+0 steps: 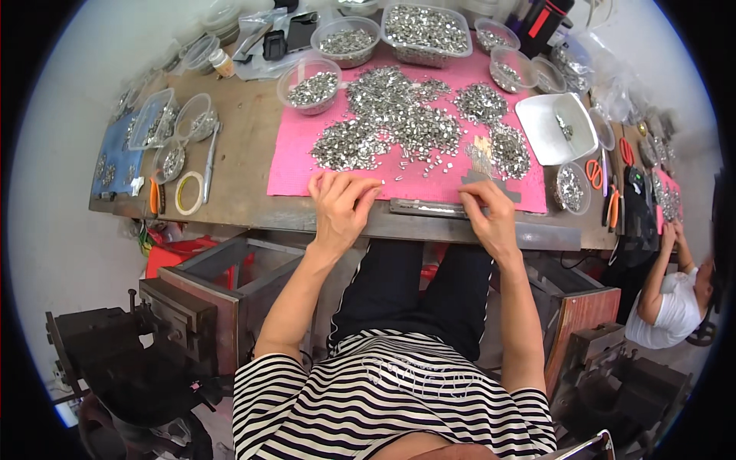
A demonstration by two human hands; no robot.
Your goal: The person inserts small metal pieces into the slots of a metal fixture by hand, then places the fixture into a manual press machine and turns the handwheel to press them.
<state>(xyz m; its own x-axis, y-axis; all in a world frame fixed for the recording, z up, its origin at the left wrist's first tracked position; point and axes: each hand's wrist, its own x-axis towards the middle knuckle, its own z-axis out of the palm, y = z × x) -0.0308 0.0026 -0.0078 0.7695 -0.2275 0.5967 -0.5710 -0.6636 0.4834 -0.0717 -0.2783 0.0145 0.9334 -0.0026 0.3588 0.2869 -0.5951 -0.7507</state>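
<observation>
My left hand (337, 205) is over the near edge of a pink mat (287, 172), thumb and forefinger pinched on a small silver metal piece (382, 182). To its right, a narrow dark metal rail (406, 205) lies along the bench edge, with a row of shiny pieces in its groove. My right hand (491, 218) is at the rail's right end with curled fingers. What its fingertips hold, if anything, is hidden. Beyond both hands, heaps of small silver metal pieces (399, 123) spread over the mat. Flat grey strips (502, 188) lie beside my right hand.
Clear plastic tubs (425, 31) of metal pieces line the back. A white tray (544, 126) sits right, near red-handled scissors (593, 173). Left are a tape roll (188, 192) and orange-handled pliers (157, 196). A co-worker (671, 299) sits far right. Vises (146, 337) flank me below.
</observation>
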